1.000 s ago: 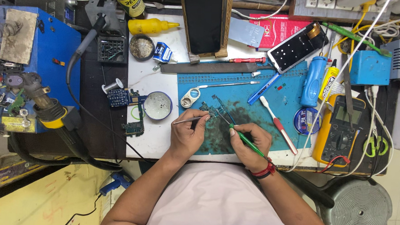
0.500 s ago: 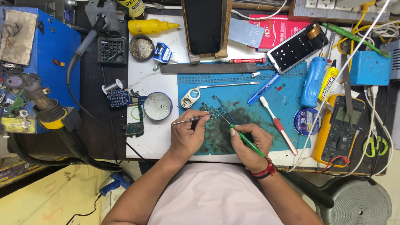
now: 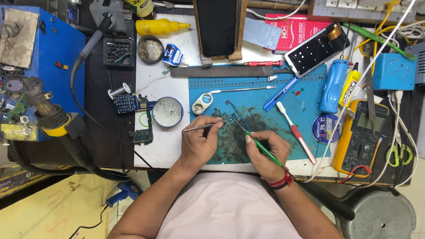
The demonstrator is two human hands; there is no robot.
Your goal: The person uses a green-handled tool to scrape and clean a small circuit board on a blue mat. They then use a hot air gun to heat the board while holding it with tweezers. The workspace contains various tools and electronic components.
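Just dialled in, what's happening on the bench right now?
A person works on a small circuit board lying on the blue mat. The left hand holds tweezers at the board's edge; the right hand holds a green-handled tool, its tip at the board. A toothbrush lies beside it.

Small circuit board (image 3: pixel 228 117) details too small; tweezers (image 3: pixel 200 128) tips unclear.

Bright, even overhead light, soft short shadows, sharp focus throughout, with dimmer corners at the left.
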